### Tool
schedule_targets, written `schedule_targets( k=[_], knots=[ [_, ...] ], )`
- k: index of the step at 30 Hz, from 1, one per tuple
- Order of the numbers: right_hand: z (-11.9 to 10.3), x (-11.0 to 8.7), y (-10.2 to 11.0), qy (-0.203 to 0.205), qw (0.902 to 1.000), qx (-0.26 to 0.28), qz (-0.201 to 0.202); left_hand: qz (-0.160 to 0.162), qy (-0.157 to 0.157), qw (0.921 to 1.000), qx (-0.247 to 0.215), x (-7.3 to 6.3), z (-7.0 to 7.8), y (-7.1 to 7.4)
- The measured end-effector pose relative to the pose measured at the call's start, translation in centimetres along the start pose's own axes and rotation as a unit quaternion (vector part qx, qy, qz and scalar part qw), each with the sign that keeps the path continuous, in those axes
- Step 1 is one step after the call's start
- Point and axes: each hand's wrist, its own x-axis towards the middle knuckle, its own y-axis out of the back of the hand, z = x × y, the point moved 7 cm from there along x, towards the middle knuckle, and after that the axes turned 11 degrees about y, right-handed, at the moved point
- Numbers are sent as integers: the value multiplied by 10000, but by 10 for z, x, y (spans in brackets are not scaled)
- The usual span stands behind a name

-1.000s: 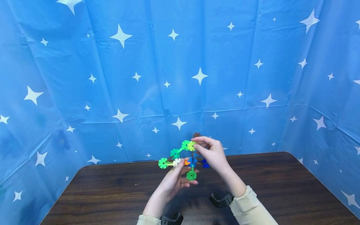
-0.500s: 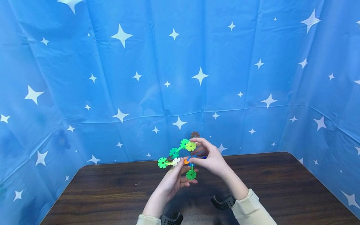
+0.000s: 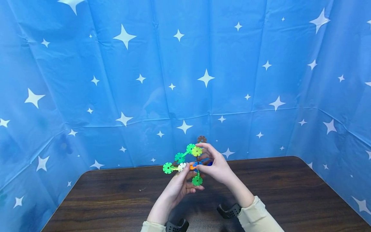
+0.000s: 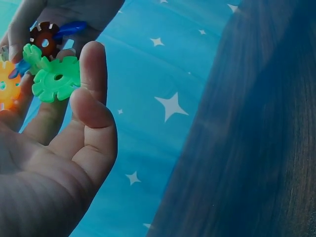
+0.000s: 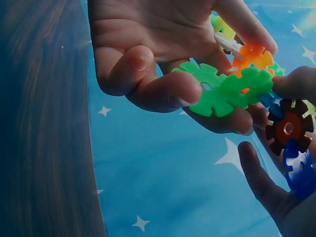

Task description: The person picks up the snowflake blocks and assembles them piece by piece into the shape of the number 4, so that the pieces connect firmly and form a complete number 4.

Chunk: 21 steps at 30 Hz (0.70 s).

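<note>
Both hands hold a linked structure of notched plastic snowflake discs above the table. In the head view my left hand (image 3: 175, 188) grips it from below, thumb near a white disc (image 3: 182, 167) and an orange disc (image 3: 192, 167). My right hand (image 3: 218, 166) pinches it from the right, thumb at a blue disc (image 3: 197, 165), fingers behind. A yellow disc (image 3: 197, 151) and a brown disc (image 3: 202, 139) stand at the top. Green discs (image 3: 167, 168) reach out left. The right wrist view shows a brown disc (image 5: 289, 127) and a dark blue disc (image 5: 299, 170) beside the right fingers.
Below the hands lies a dark wood-grain table (image 3: 110, 199). A blue curtain (image 3: 130, 96) with white stars hangs behind it and along both sides. Each wrist wears a black strap, such as the right one (image 3: 229, 211).
My right hand has shifted from the yellow disc down to the blue disc, its thumb now lying there. The left hand keeps its hold, and the structure has barely moved.
</note>
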Motion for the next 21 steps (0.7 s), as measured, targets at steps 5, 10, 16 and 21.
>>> schedule_targets(
  k=[5,10,16,21],
  knots=[
    [-18,-1,0,38,9999,-112,21,-58,-8,10000,22,-1,1,-1],
    [-18,-3,1,79,9998,-157,112,-86,3,10000,-1,0,1,-2],
    [-20,-4,2,-2,9999,-142,91,-133,29,9999,-18,0,0,-3],
    [-21,-4,3,-13,9998,-193,52,-148,15,9999,-36,1,0,-4]
  ],
)
